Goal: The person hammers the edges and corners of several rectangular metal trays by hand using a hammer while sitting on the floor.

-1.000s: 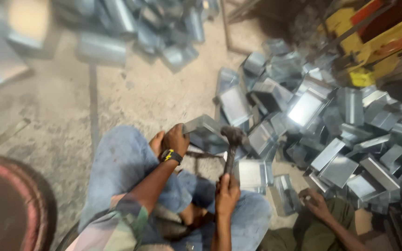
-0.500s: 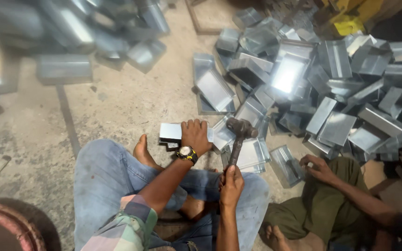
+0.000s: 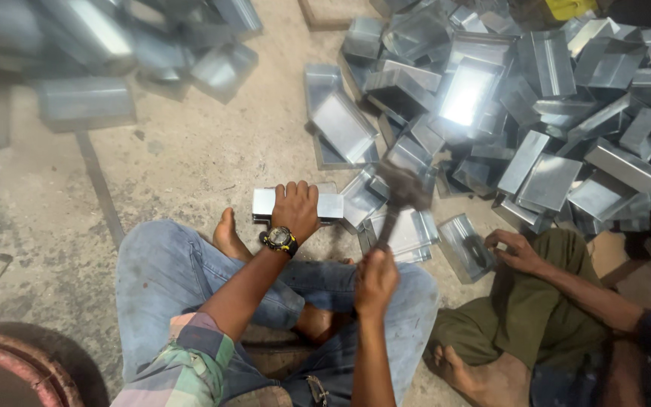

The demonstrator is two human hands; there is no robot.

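My left hand (image 3: 295, 207), with a dark wristwatch, lies flat on a folded sheet-metal box (image 3: 269, 202) that rests on the concrete floor in front of my bare foot. A hammer (image 3: 399, 197) is raised in my right hand (image 3: 374, 280); its blurred head hangs just right of the box. I sit on the floor in blue jeans.
A big heap of shiny sheet-metal boxes (image 3: 521, 113) fills the right and top. More boxes (image 3: 84, 98) lie blurred at top left. A co-worker in green trousers sits at right, one hand (image 3: 514, 249) on a metal box (image 3: 465, 247). A round red-rimmed object (image 3: 1, 369) is at bottom left.
The view has tilted down. My left hand has slid onto the top of the box and presses it down. The hammer has lifted and swung slightly right.
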